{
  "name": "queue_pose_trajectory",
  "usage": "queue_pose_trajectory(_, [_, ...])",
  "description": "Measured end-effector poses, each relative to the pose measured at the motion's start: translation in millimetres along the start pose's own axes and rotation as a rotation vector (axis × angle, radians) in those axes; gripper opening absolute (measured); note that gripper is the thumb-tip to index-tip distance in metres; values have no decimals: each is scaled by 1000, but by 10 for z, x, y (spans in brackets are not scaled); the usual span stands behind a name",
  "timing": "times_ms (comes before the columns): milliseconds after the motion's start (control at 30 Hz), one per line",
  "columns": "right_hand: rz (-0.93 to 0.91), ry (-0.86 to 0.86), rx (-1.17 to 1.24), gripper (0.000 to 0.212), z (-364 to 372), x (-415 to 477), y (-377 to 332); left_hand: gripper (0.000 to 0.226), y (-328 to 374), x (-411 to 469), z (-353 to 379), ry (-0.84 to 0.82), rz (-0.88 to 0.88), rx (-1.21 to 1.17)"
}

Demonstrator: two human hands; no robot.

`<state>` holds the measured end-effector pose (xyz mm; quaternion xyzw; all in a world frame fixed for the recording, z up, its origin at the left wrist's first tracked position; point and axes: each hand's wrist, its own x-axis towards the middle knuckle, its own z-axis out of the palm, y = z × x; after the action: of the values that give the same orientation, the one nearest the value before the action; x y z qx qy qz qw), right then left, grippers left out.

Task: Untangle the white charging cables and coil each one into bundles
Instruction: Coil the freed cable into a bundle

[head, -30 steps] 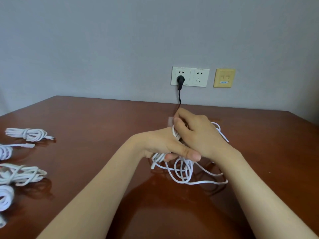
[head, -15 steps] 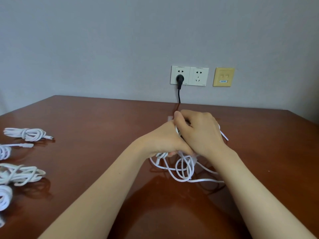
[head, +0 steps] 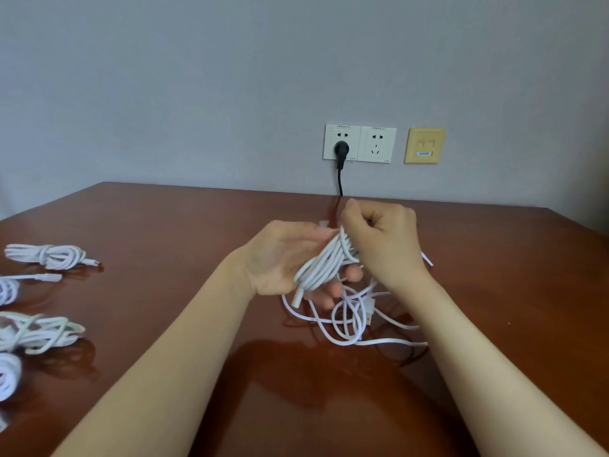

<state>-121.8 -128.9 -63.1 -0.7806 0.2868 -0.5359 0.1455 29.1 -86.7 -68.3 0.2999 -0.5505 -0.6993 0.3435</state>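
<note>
Low along the left edge, coiled bundles (head: 43, 331) on the brown table (head: 164, 242). Centre right, loose loops of white charging cable (head: 346, 321) on the wood. Just above, left hand (head: 280, 258) palm-up and spread, cradling the cable's wound coil; right hand (head: 382, 239) curled, pinching its strands. Beyond, black plug (head: 341, 150) in a wall socket (head: 333, 136).

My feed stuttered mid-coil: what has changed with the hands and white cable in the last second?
The left hand rolled palm-up and opened; the coiled white charging cable now lies across its palm and fingers, no longer clasped. The right hand keeps hold of the coil's far end. Unchanged: the loose white cable loops on the glossy brown table, the finished white bundles at left, the black plug in the white wall socket.
</note>
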Motion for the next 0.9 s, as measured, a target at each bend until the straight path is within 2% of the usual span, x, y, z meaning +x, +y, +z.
queue_pose_trajectory(67, [29,30,43,48,-22,5,37,35,-23,18,23,-135,-26,-94])
queue_pose_trajectory(100, [45,30,39,50,-30,6,59,32,-37,23,26,-133,-41,-103])
queue_pose_trajectory(167, [80,8,-44,50,-48,2,74,41,-35,47,44,-36,-91,-49])
queue_pose_trajectory(233, [140,-18,-206,50,-54,8,64,40,-7,69,97,144,-101,134])
queue_pose_trajectory(300, [216,-30,-339,47,-50,8,36,13,38,88,199,321,-114,430])
queue_pose_trajectory(400, [292,-13,-452,40,-56,1,27,15,60,167,393,503,-121,864])
queue_pose_trajectory(500, [331,26,-469,34,-89,4,46,11,-10,285,480,612,-82,1140])
queue_pose_trajectory(567, [356,43,-463,34,-106,4,33,14,-21,292,507,602,-66,1164])
queue_pose_trajectory(733, [345,69,-412,40,-139,28,49,31,-18,276,556,576,21,1032])
queue_pose_trajectory(800, [320,47,-370,42,-162,36,79,35,-38,298,563,597,35,961])
queue_pose_trajectory(900, [331,-55,-236,45,-195,80,130,28,-35,323,560,656,39,776])
